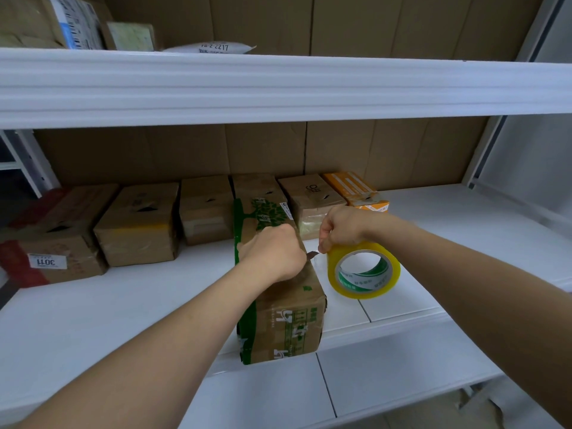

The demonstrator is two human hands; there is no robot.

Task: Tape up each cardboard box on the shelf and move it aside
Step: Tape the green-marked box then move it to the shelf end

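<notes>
Gripping a small blade, the left hand (274, 253) is resting on the box (278, 292) at the shelf (123, 305) front; the right hand (342, 227) is holding the tape (363, 270) just beside it. Looking stiff and light, the box is probably best grasped by both sides.

Two bare forearms enter from the bottom corners, no sleeves in view. Left hand (274, 253) and right hand (342, 226) are ungloved; no rings, watch or bands visible. Nails too small to judge.
</notes>
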